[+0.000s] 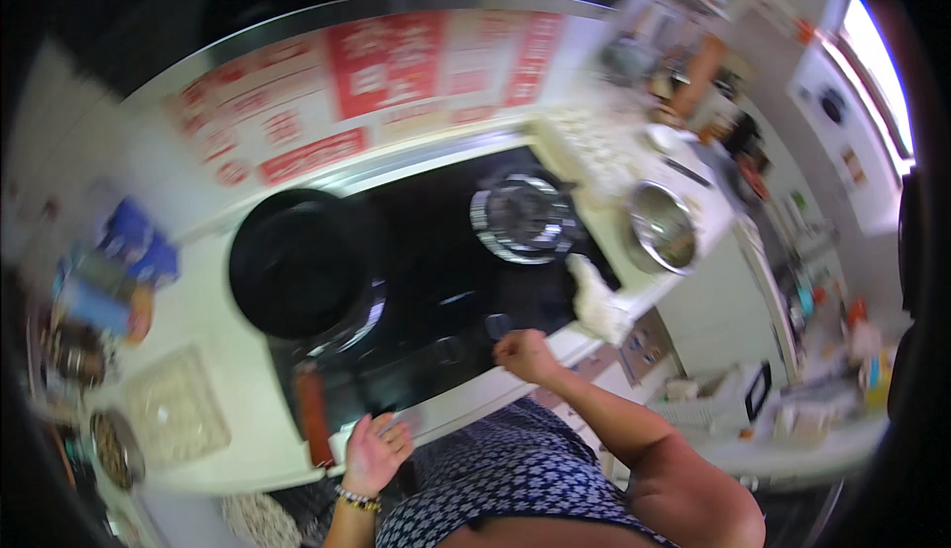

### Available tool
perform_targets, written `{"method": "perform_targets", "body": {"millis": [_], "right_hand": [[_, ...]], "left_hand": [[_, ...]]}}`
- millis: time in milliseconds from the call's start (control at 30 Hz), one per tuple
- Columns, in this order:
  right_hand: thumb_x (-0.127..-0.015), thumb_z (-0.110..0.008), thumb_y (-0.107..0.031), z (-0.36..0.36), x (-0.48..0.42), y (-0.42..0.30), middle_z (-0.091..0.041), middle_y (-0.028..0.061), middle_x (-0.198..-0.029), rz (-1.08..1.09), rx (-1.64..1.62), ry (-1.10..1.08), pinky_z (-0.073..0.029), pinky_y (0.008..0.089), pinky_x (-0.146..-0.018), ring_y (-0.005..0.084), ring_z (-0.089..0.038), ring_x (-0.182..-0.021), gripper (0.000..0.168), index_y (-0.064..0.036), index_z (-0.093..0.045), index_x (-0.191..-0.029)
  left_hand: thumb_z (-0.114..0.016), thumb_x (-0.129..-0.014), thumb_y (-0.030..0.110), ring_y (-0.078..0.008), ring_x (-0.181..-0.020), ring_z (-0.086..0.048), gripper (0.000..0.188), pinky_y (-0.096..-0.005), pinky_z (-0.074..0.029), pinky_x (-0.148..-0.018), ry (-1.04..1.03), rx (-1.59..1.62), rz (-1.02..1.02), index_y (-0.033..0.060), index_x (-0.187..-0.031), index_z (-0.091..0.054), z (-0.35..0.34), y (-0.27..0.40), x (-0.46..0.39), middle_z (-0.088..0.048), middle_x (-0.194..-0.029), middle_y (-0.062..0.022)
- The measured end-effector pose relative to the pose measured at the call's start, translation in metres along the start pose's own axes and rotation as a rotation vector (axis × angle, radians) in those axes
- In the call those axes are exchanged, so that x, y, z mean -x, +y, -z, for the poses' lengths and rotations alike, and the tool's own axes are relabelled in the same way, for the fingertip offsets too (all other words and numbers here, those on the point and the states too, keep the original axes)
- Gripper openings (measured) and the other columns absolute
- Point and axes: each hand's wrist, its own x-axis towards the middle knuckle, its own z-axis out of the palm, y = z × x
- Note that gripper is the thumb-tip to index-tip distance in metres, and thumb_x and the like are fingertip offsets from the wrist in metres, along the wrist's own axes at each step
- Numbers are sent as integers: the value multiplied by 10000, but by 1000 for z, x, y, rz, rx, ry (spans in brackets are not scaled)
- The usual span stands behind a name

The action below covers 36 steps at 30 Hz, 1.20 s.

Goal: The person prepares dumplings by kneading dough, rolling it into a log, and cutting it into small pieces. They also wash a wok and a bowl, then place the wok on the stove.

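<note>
My left hand (375, 453) is palm up near the front edge of a black glass gas cooktop (420, 251), fingers apart and nothing seen in it. Close to it is the reddish wooden handle (313, 416) of a black wok or frying pan (297, 262), which sits over the left burner. My right hand (526, 357) is curled at the cooktop's front edge, just below a control knob (498, 325); whether it touches the knob is unclear. The right burner (524, 217) is bare. A pale cloth (594, 303) drapes over the counter edge to its right.
Right of the cooktop are a steel bowl (663, 228), a tray of small white pieces (583, 150) and a dark-handled utensil (687, 172). At left lie a clear-wrapped flat pack (178, 407), a bowl of small items (115, 450) and a blue bag (140, 239).
</note>
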Motion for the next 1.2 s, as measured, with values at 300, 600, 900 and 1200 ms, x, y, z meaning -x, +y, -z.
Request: {"method": "perform_targets", "body": {"millis": [300, 600, 900, 1200], "right_hand": [[-649, -577, -53, 125, 60, 37, -597, 153, -645, 34, -197, 201, -460, 366, -535, 299, -590, -574, 55, -3, -600, -643], [-720, -555, -75, 311, 186, 213, -593, 102, -589, -297, -529, 538, -459, 298, -523, 160, -579, -533, 107, 19, -598, -693], [-785, -585, -69, 427, 275, 358, -612, 36, -680, -583, -753, 803, -460, 215, -532, 88, -585, -598, 84, 9, -603, -813], [-829, -521, -53, 552, 314, 465, -623, 85, -690, -684, -907, 1191, -515, 243, -523, 122, -603, -574, 134, 44, -613, -822]], "left_hand": [[-521, -875, 309, -221, -909, -530, 275, -382, -426, -850, 27, -296, 145, 71, -1010, -549, -133, -94, -41, -575, -953, -70], [-470, -902, 283, -232, -905, -524, 297, -382, -433, -803, -111, -531, 409, 54, -1085, -515, -281, -319, -167, -560, -982, -97], [-444, -920, 270, -248, -883, -547, 273, -350, -462, -773, -278, -827, 881, 58, -1083, -500, -384, -514, -300, -563, -957, -125], [-414, -925, 264, -303, -864, -601, 264, -417, -477, -790, -327, -879, 1043, 55, -1053, -513, -491, -670, -449, -625, -955, -170]]}}
